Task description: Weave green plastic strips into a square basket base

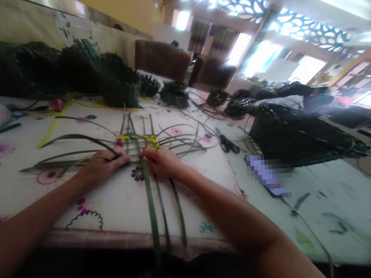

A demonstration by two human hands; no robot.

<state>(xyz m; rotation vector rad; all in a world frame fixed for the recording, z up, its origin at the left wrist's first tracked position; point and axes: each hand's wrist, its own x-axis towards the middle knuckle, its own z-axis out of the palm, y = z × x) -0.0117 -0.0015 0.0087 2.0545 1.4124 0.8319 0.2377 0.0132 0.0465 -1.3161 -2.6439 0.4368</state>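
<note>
A small open weave of flat green strips lies on the flowered tablecloth, its strips fanning out to all sides. A yellow twisted strand runs along its far edge and down its right corner. My left hand is closed at the left of the weave, pinching green strips, with curved ones passing by its fingers. On the right side my right hand is closed too, its fingertips pinching a strip close to the left fingertips. Several long strips hang from the weave towards me, over the table edge. The fingertips are partly blurred.
Dark green woven baskets stand along the back left. A large dark basket lies on its side at the right. Black-handled scissors and a phone lie nearer. A loose yellow strip bends across the cloth.
</note>
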